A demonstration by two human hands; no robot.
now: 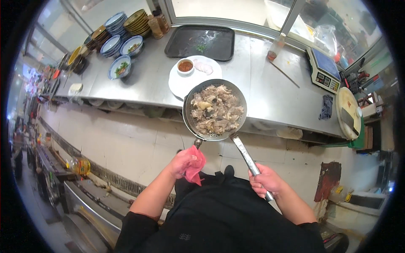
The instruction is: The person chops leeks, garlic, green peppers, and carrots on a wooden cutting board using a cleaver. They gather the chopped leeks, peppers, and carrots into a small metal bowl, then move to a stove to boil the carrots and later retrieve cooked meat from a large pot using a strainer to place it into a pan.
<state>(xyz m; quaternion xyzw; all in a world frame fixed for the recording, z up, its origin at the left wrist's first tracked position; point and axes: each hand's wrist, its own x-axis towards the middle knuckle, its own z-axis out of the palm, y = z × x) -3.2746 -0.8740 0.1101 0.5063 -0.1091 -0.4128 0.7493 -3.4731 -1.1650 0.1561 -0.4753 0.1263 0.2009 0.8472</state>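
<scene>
My right hand (265,181) grips the long metal handle (245,155) of a perforated strainer ladle (243,115). Pieces of cooked, greyish meat (218,109) fill its bowl. Directly beneath sits another round metal vessel, mostly hidden, with its rim (186,117) showing at the left. Through a pink cloth (195,166), my left hand (182,163) holds that lower vessel's dark handle (198,143). Just beyond the strainer, a white plate (177,83) on the counter carries a small cup of red-brown sauce (185,66) and pale sliced pieces (203,67).
The steel counter (148,74) bears a black tray (202,39), blue-rimmed bowls (119,67) with chopped greens, stacked bowls (137,22), a scale (324,69), a bottle (276,46) and a stick (285,75). At right, a cleaver (347,119) lies on a round board (343,98). A stove (91,196) stands behind left.
</scene>
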